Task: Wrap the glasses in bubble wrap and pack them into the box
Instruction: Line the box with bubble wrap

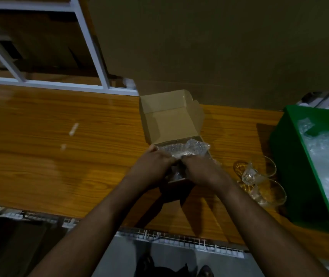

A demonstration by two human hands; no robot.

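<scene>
From your head view, your left hand [155,163] and right hand [199,168] each close a grip on the crinkled clear bubble-wrap bundle [185,149], seemingly seating it inside the open brown cardboard box [169,116] on the wooden desk [59,136], with bare clear glasses [257,176] waiting just right.

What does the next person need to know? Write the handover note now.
Left hand and right hand: both press a bubble-wrapped bundle down into the open cardboard box; fingers mostly hidden.
Unwrapped glasses stand on the table right of the box.
Spare bubble wrap lies in the green crate.
Done: at least one bundle going in.
Left: wrap and pack the remaining glasses.
</scene>
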